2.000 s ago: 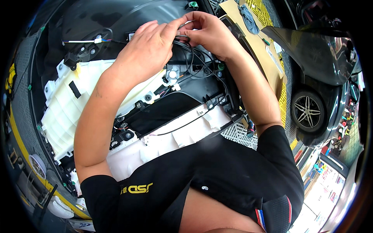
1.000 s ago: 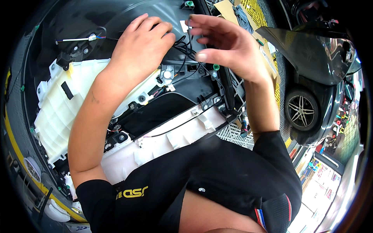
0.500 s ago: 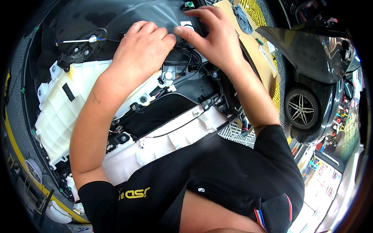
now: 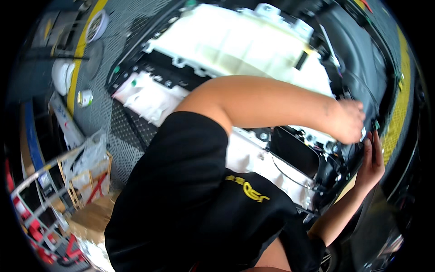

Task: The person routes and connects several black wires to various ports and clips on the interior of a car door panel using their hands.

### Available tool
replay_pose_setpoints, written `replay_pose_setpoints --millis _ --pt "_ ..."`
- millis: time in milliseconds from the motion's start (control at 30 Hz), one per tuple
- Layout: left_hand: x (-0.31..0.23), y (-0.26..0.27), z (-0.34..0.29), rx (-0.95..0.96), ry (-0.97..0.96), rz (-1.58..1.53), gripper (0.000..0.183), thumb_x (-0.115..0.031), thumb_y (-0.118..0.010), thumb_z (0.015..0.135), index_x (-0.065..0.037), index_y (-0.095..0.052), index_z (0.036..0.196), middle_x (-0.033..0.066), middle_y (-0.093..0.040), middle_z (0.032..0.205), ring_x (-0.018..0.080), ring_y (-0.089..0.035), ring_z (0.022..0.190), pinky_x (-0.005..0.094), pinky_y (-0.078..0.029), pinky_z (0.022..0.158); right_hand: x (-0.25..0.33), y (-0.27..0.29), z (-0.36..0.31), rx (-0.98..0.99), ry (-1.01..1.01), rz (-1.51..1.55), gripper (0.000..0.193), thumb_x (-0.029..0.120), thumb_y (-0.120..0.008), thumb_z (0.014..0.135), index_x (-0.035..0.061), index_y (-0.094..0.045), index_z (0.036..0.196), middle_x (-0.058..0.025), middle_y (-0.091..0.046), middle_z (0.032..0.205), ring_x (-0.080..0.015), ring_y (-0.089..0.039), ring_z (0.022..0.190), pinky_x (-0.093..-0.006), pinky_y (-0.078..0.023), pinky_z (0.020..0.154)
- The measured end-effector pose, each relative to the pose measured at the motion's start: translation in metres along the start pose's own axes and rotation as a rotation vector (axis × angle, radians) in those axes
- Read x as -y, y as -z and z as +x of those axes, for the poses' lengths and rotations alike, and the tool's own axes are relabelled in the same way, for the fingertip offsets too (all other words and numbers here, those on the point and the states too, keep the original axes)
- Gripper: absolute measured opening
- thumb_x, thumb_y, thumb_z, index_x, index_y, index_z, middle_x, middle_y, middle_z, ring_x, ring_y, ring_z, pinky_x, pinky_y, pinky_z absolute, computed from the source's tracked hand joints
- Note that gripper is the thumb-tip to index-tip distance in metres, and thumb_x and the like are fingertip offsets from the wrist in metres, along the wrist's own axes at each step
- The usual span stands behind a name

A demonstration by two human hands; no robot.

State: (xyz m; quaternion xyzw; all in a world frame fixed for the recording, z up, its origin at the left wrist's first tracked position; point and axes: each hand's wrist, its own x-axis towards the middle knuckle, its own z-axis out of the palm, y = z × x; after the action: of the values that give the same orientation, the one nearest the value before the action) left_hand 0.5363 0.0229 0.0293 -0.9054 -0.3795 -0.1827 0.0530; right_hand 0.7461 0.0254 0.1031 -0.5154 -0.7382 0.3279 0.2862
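A large black moulded car panel [image 4: 358, 54], backed by a translucent white plastic cover [image 4: 235, 41], lies in front of me. My left arm crosses it, and my left hand [image 4: 348, 121] rests near its right side with curled fingers. Whatever those fingers hold is hidden; a small white piece [image 4: 363, 132] shows at their edge. Just beyond, my right hand [image 4: 371, 159] is raised by the panel's rim, fingers stretched upward, close to a green clip [image 4: 376, 125]. A thin white rod [image 4: 328, 43] with wiring lies above my left hand. Below the hands runs a thin black cable [image 4: 287, 174] over a pale section.
On the patterned floor at left are a round tub of small parts [image 4: 97, 26] and a can [image 4: 84, 98]. A wire rack [image 4: 54, 165], a plastic bag [image 4: 86, 156] and a cardboard box [image 4: 93, 220] stand at lower left. Yellow floor lines [image 4: 396, 104] run along both sides.
My view has swung, so the panel appears rotated and both hands now sit at the far right. My right hand's fingers have straightened upward; the left hand stays curled.
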Motion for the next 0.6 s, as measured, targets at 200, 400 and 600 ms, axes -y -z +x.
replay_pose_setpoints --millis 200,400,600 --pt "-0.008 0.021 -0.005 0.063 0.093 -0.027 0.019 -0.029 -0.062 0.095 -0.023 -0.080 0.090 -0.0096 -0.078 0.094 0.0179 -0.070 0.103 0.0374 -0.043 0.094 -0.018 -0.030 0.025 -0.038 -0.029 0.081 0.031 0.009 -0.070 0.106 -0.0055 -0.072 0.134 -0.0137 -0.078 0.125 -0.0167 -0.072 0.111 -0.0317 -0.056 0.101" --pt "-0.007 0.009 -0.007 0.006 0.121 -0.095 0.019 -0.027 -0.065 0.091 -0.018 -0.080 0.082 -0.0054 -0.078 0.088 0.0202 -0.071 0.099 0.0378 -0.046 0.092 -0.002 -0.031 0.007 0.086 0.022 -0.398 0.041 0.023 -0.056 0.115 0.0029 -0.061 0.150 -0.0213 -0.075 0.131 -0.0183 -0.071 0.115 -0.0363 -0.056 0.099" --pt "0.005 0.019 -0.008 -0.033 0.029 -0.250 0.015 -0.022 -0.070 0.084 -0.011 -0.075 0.076 0.0080 -0.076 0.079 0.0294 -0.073 0.086 0.0460 -0.051 0.089 0.040 -0.026 -0.021 0.296 -0.078 -0.292 0.038 0.014 -0.054 0.109 -0.0015 -0.058 0.144 -0.0216 -0.071 0.129 -0.0283 -0.067 0.122 -0.0413 -0.051 0.104"
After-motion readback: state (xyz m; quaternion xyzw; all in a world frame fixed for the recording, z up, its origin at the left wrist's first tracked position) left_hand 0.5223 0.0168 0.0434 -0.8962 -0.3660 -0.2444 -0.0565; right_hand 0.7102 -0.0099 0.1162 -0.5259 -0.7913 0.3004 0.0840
